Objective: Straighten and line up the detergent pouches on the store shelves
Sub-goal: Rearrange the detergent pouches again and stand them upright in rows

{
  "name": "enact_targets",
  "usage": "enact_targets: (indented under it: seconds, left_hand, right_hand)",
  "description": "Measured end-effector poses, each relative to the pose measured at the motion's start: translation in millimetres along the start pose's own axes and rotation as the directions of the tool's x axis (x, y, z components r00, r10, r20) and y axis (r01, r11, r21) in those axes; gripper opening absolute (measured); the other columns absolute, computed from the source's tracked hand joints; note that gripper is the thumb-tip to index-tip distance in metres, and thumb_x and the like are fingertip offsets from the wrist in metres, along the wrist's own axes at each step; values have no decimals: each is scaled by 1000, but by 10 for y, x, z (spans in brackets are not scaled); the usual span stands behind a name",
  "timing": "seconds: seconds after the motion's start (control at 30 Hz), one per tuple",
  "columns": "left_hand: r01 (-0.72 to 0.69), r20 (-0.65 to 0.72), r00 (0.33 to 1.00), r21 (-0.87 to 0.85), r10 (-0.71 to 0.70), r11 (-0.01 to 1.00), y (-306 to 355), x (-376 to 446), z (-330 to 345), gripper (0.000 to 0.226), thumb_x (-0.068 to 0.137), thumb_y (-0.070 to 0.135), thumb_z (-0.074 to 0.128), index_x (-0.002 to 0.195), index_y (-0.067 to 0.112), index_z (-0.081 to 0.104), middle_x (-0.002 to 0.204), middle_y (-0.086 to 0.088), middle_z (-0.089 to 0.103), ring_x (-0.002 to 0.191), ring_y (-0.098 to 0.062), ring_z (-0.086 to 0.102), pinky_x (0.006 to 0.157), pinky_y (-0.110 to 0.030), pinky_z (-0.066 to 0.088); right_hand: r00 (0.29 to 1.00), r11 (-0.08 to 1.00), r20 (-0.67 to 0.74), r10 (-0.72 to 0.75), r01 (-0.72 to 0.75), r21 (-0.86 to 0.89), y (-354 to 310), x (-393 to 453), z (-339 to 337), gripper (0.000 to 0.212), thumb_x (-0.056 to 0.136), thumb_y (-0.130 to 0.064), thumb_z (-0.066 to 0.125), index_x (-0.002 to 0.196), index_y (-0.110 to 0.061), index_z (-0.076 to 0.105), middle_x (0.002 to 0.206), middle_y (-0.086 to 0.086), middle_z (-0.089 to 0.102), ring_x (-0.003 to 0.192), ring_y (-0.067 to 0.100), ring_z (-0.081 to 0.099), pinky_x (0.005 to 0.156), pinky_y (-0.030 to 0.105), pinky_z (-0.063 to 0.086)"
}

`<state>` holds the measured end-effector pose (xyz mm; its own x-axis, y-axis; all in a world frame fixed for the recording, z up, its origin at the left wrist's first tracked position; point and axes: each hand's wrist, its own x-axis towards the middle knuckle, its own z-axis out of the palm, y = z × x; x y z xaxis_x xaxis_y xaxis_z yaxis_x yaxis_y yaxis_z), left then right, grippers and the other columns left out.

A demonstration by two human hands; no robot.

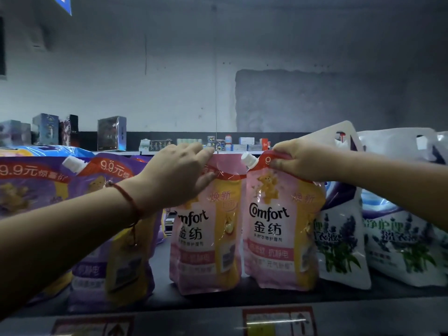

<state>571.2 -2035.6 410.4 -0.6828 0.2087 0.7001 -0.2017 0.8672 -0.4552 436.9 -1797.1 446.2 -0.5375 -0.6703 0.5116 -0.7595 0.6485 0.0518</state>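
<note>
the left hand point(180, 172) curls over the top edge of the left pink comfort pouch point(208, 238), fingers behind the rim and thumb pressed on the front by the red band, so it pinches that pouch. a red string bracelet point(128, 200) sits on its wrist. the right hand point(299, 161) grips the top right corner of the right pink comfort pouch point(278, 229), fingers folded down over the red band just beside the white spout point(249, 160). both pink pouches stand upright side by side on the dark shelf point(218, 299), their edges touching. purple pouches point(101, 238) stand to the left, partly hidden by the left forearm. white lavender-print pouches point(344, 238) stand to the right, the nearest touching the right pink pouch. small boxed goods point(111, 133) line a farther shelf behind.
</note>
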Motion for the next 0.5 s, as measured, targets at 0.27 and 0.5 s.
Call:
enact_targets:
  seconds: [0.27, 0.5]
  left_hand:
    - [61, 127, 990, -25, -58, 998, 123, -148, -273, 80, 95, 63, 34, 157, 16, 14, 163, -8, 22, 148, -24, 24, 120, -41, 18]
    - [17, 120, 993, -141, 0, 990, 426, -319, -510, 79, 91, 70, 23, 156, 27, 10, 165, 1, 15, 151, -19, 14, 123, -42, 13]
  right_hand:
    - [997, 942, -75, 24, -48, -333, -159, -180, 32, 47, 96, -57, 38, 128, -25, 49, 117, 1, 62, 105, 24, 58, 92, 42, 48]
    - [994, 953, -100, -35, 4, -302, -519, -801, 16, 73, 95, -59, 42, 155, -31, 11, 162, -7, 14, 149, 12, 6, 115, 27, -3]
